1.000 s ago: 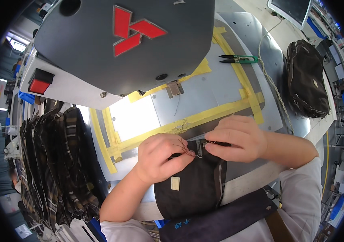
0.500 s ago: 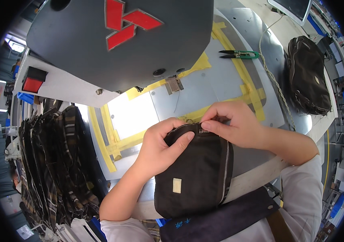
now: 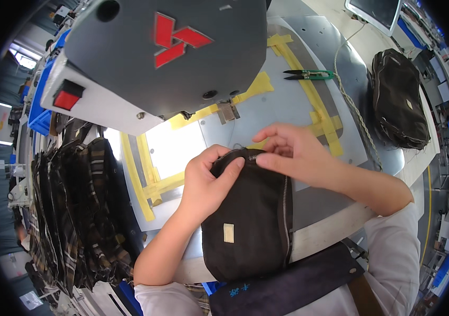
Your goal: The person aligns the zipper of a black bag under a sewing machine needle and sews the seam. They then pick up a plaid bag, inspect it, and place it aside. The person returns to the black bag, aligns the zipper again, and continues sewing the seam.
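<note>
A small black zip pouch [image 3: 251, 221] with a pale square label lies on the grey sewing table, its zip running down the right side. My left hand [image 3: 208, 179] grips the pouch's top left corner, thumb across the fabric. My right hand [image 3: 293, 155] pinches the top edge of the pouch by the zip end. Both hands sit just in front of the large grey sewing machine head [image 3: 172, 58] and its presser foot [image 3: 228, 111].
Yellow tape strips [image 3: 319, 108] mark the metal plate. Green-handled thread snips [image 3: 309, 75] lie at the back. A stack of finished black pouches [image 3: 398, 102] sits at the right. Dark plaid fabric pieces [image 3: 77, 210] hang at the left.
The pouch has been turned and flattened, its body now lying toward me with the label showing. Both hands shifted to its top edge.
</note>
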A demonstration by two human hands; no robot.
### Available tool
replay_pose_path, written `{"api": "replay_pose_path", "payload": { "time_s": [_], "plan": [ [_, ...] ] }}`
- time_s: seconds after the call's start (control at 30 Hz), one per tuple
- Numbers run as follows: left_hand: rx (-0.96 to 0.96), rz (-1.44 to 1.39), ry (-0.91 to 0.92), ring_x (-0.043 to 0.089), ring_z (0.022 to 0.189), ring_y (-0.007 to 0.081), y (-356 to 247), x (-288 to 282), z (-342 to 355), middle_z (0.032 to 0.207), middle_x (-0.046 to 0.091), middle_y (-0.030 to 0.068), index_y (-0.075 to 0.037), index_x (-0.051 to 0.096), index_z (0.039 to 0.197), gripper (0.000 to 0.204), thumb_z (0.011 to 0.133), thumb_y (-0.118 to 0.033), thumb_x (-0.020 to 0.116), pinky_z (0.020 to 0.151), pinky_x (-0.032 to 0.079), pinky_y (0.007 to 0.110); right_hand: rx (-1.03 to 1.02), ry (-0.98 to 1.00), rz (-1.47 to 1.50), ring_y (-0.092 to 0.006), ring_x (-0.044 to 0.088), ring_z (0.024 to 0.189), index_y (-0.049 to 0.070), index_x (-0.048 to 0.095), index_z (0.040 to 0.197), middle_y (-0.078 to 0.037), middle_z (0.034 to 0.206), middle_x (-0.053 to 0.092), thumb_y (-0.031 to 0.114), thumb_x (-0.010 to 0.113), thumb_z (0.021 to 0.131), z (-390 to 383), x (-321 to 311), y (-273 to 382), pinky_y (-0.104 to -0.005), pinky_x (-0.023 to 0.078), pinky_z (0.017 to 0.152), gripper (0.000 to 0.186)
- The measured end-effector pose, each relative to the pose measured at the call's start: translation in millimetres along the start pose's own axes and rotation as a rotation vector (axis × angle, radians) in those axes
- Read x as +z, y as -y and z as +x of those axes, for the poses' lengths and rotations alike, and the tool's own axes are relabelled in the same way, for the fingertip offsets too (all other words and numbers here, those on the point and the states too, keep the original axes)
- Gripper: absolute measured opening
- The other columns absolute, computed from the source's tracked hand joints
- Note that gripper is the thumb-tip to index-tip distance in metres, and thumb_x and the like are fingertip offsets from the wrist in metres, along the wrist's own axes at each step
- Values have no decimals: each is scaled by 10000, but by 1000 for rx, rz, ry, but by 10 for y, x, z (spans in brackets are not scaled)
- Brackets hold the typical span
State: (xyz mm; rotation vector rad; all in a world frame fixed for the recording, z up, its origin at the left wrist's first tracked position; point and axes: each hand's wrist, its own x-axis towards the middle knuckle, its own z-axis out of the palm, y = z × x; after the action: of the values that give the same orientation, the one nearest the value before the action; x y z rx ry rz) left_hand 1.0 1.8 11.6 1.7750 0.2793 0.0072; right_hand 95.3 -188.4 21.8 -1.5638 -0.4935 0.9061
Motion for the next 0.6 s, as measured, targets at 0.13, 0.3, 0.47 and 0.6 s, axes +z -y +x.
{"api": "replay_pose_path", "payload": {
  "time_s": [0.13, 0.3, 0.47, 0.6],
  "plan": [
    [-60, -174, -110, 544, 671, 39, -41, -136, -43, 726, 621, -6, -1, 617, 843, 123, 889, -110, 647, 611, 445, 191, -45, 88, 181, -125, 599, 981, -36, 409, 1316, -96, 1036, 640, 80, 607, 907, -169, 154, -182, -257, 474, 861, 469],
    [48, 96, -98, 587, 766, 105, -135, -302, -246, 836, 630, 33, -17, 596, 924, 136, 848, -95, 678, 705, 481, 249, 40, 115, 199, -112, 606, 946, -19, 493, 1255, -80, 1027, 646, 92, 522, 947, -181, -8, -106, -264, 483, 828, 329],
    [623, 726, 0, 608, 989, 277, -410, -160, -266, 1022, 631, 114, -71, 544, 1233, 665, 636, -134, 830, 889, 467, 378, -212, 441, -551, -177, 629, 827, -12, 627, 1065, -127, 898, 668, 171, 552, 920, -2, -75, 131, -314, 477, 743, 245],
    [433, 703, 162, 654, 835, 315, -239, -124, -329, 1015, 655, 147, -88, 571, 1236, 484, 790, -185, 735, 725, 522, 361, -21, 484, -437, -222, 635, 844, -25, 624, 1059, -145, 914, 666, 267, 639, 870, 63, -34, 172, -338, 477, 748, 349]
  ]
}}
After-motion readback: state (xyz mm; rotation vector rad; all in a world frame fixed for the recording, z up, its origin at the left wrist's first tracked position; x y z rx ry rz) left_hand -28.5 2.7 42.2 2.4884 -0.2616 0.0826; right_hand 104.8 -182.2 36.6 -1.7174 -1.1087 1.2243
